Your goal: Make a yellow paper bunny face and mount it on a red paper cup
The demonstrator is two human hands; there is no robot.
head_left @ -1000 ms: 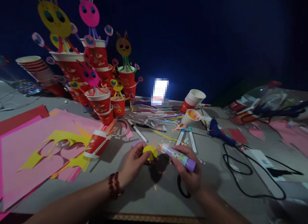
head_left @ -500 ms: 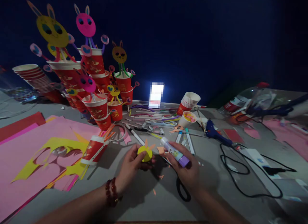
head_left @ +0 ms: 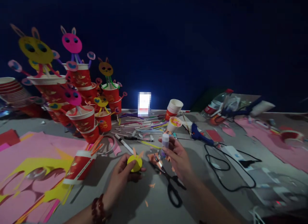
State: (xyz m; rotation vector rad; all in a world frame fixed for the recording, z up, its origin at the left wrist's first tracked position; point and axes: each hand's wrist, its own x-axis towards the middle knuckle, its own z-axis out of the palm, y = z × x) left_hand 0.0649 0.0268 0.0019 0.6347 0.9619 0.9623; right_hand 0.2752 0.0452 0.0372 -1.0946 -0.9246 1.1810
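Where pink sheets (head_left: 31, 143) lie at the left, a yellow sheet (head_left: 52, 182) with rounded cut-outs rests on them, seemingly within easy reach. Behind, red cups (head_left: 80, 119) stand stacked, probably to lift the paper rabbit figures (head_left: 72, 42) clear of the clutter. Next, the left hand (head_left: 124, 171) pinches a small yellow disc (head_left: 136, 164), thumb across its front, which leaves its two orange ears (head_left: 134, 152) free at the top. Black-handled scissors (head_left: 166, 175) lie on the table (head_left: 134, 208) between the hands, likely laid there to be handy. Just beyond, the right hand (head_left: 176, 156) grips a glue stick (head_left: 165, 141) between thumb and fingers, nearly upright, perhaps so its pale upper end is untouched; whether it is capped cannot be told. Farther right lies a blue glue gun (head_left: 201, 136), apart from both hands.
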